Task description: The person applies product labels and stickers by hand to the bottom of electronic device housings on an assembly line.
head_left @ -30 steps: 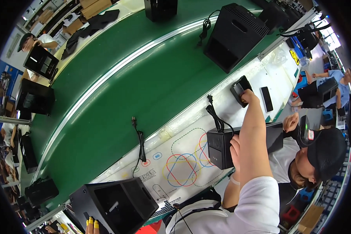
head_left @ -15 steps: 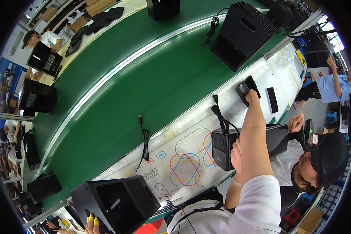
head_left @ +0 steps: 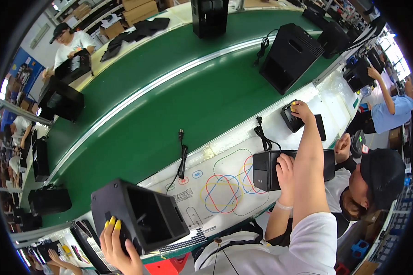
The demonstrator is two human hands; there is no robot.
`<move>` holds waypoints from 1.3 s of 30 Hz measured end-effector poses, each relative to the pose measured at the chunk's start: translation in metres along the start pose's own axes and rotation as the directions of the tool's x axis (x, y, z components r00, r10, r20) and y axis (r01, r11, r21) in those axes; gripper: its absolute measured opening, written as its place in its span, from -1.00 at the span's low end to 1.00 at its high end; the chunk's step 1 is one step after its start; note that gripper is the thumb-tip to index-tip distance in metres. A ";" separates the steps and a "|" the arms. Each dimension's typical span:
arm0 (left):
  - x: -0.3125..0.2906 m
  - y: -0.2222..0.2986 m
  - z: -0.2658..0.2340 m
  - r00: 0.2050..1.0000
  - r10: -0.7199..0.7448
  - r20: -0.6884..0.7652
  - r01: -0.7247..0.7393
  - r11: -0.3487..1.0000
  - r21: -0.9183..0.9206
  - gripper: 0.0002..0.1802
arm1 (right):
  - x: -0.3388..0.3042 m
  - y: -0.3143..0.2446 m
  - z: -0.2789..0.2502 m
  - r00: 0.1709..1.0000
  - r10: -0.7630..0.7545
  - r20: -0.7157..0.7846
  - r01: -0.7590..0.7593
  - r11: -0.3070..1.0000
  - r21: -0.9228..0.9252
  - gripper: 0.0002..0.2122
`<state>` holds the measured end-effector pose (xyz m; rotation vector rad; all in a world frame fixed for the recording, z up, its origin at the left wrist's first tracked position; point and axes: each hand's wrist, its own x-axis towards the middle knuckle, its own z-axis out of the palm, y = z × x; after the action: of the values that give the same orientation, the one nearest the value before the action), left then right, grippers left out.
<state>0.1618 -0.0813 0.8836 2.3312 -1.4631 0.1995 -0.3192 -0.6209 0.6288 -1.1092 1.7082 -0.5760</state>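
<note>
At the lower left, my left hand (head_left: 116, 243), with yellow finger covers, lies with stretched fingers against a black box-shaped housing (head_left: 110, 197). The housing sits tilted, and its open hollow side faces right. My right arm reaches across to a small black bin (head_left: 287, 120). There my right hand (head_left: 302, 111) has its covered fingertips curled together at the bin's opening; whatever they pinch is too small to make out. Under my right forearm, a co-worker's hand (head_left: 285, 176) with a wristband rests on another black housing (head_left: 265, 172).
A green conveyor (head_left: 160, 123) curves past the white work surface (head_left: 243, 156). Black cords lie near a plug (head_left: 181, 135) and beside the co-worker's housing. A dark phone (head_left: 321, 128) lies by the bin. A capped co-worker (head_left: 383, 178) sits close on the right; a large housing (head_left: 291, 57) stands beyond.
The view has shifted, bringing more of my left hand into sight on the housing. My right fingers have lifted from inside the bin to its opening. The co-worker's hand lies flatter on the other housing.
</note>
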 end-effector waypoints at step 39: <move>0.041 -0.101 0.017 0.932 0.361 -0.034 -0.361 0.915 -0.178 -0.46 | -0.558 0.098 0.337 0.516 -0.805 0.295 0.856 0.499 -0.136 -0.85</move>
<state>0.2684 -0.0830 0.8570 1.9030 -1.8225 0.1563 0.0033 -0.0484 0.6792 -2.1624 0.9721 -0.7984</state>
